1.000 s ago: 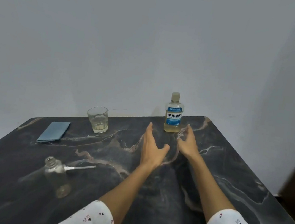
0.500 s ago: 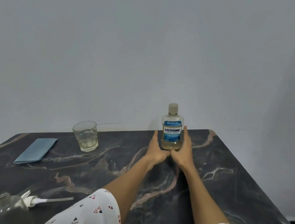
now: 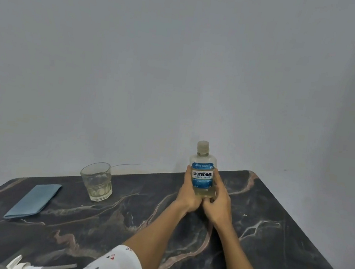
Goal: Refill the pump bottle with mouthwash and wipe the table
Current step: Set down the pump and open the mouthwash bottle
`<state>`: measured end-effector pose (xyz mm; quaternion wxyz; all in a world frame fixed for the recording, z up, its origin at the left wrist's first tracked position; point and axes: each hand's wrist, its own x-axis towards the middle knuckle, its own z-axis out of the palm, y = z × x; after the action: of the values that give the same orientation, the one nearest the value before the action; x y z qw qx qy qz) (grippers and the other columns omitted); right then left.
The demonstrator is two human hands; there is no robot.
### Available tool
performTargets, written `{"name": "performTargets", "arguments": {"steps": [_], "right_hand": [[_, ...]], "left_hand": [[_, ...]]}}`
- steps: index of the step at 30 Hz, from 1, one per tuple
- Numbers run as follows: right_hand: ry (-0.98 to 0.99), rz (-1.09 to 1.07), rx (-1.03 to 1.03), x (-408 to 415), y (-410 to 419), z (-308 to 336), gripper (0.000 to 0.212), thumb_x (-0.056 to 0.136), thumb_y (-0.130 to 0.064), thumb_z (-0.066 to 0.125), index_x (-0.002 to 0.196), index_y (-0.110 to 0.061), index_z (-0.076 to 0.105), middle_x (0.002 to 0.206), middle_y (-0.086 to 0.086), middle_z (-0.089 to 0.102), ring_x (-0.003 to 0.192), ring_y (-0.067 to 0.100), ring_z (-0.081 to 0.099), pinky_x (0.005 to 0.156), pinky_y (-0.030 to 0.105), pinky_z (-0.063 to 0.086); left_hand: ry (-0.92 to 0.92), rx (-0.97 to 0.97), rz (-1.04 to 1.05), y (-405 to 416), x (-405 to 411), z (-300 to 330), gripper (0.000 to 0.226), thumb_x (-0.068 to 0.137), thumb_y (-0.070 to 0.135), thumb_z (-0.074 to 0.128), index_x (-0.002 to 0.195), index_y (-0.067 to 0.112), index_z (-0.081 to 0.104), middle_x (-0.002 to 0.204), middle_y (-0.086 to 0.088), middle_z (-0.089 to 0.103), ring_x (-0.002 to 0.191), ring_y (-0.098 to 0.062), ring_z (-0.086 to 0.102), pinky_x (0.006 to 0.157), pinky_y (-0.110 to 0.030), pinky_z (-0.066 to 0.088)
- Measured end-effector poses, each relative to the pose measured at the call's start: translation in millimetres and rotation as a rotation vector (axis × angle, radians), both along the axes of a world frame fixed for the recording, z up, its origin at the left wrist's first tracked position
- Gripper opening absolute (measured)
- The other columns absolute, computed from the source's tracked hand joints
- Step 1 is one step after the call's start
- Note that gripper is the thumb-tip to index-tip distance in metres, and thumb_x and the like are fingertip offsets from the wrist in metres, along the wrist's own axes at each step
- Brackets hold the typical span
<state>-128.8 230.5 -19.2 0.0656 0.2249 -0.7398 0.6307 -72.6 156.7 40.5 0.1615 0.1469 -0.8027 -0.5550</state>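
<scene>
Pump head [image 3: 21, 266]: lay at the near left edge of the table [image 3: 270, 246], its dip tube stretched out to the right; the pump bottle itself was almost wholly cut off by the frame.
Cloth [image 3: 34, 200]: blue, folded flat, on the left of the table, well apart from both hands.
Glass [image 3: 97, 181]: stood upright right of the cloth, a little pale liquid in the bottom.
Left hand [image 3: 188, 195]: wrapped round the left flank of the mouthwash bottle [image 3: 201, 175], fingers reaching up beside the label.
Mouthwash bottle, position: upright near the far edge of the table, between the two hands, cap [image 3: 203, 147] on.
Right hand [image 3: 219, 203]: gripped the bottle's right flank and lower corner, heel touching the left hand.
Handling, judged: thin clear plastic, likely smooth and a bit slippery; the liquid showed only below the label, so probably light. Walls would give under a hard squeeze.
Hold, judged: one hand round the waist at the label, the other free for the cap.
Whether the base rested on the table: could not tell, hands covered it.
</scene>
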Motion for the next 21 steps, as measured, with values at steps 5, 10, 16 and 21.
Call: {"name": "performTargets", "arguments": {"steps": [5, 10, 16, 21], "right_hand": [[0.026, 0.063, 0.07, 15.8, 5.2, 9.8, 0.083, 0.081, 0.012, 0.049, 0.147, -0.034, 0.028, 0.14, 0.004, 0.05, 0.125, 0.017, 0.049, 0.107, 0.044, 0.04], [0.08, 0.11, 0.109, 49.7, 9.9, 12.8, 0.076, 0.086, 0.009, 0.05, 0.145, -0.035, 0.031, 0.133, 0.004, 0.055, 0.115, 0.007, 0.054, 0.101, 0.037, 0.047], [0.212, 0.153, 0.101, 97.8, 16.5, 36.0, 0.061, 0.09, -0.01, 0.062, 0.141, -0.033, 0.037, 0.118, -0.005, 0.059, 0.1, 0.002, 0.06, 0.086, 0.024, 0.054], [0.225, 0.233, 0.024, 153.2, 24.1, 49.6, 0.06, 0.09, -0.018, 0.065, 0.136, -0.045, 0.036, 0.113, -0.016, 0.06, 0.1, -0.001, 0.061, 0.078, 0.015, 0.053]], "left_hand": [[-0.007, 0.019, -0.031, -4.2, 29.8, 6.6, 0.089, 0.087, 0.005, 0.064, 0.149, 0.016, 0.002, 0.14, -0.007, 0.044, 0.122, -0.017, 0.05, 0.104, -0.031, 0.042], [-0.002, -0.012, -0.007, -10.6, 72.5, 12.5, 0.083, 0.084, 0.003, 0.066, 0.147, 0.019, 0.012, 0.136, -0.005, 0.046, 0.122, -0.017, 0.05, 0.103, -0.032, 0.044], [0.05, -0.092, 0.1, -14.8, 133.4, 23.7, 0.081, 0.087, -0.005, 0.054, 0.149, 0.027, 0.012, 0.143, -0.005, 0.043, 0.133, -0.022, 0.041, 0.108, -0.048, 0.038], [0.141, -0.177, 0.101, -20.4, 190.4, 30.3, 0.075, 0.089, 0.004, 0.057, 0.148, 0.031, 0.018, 0.141, -0.003, 0.046, 0.129, -0.02, 0.044, 0.106, -0.048, 0.04]]}}
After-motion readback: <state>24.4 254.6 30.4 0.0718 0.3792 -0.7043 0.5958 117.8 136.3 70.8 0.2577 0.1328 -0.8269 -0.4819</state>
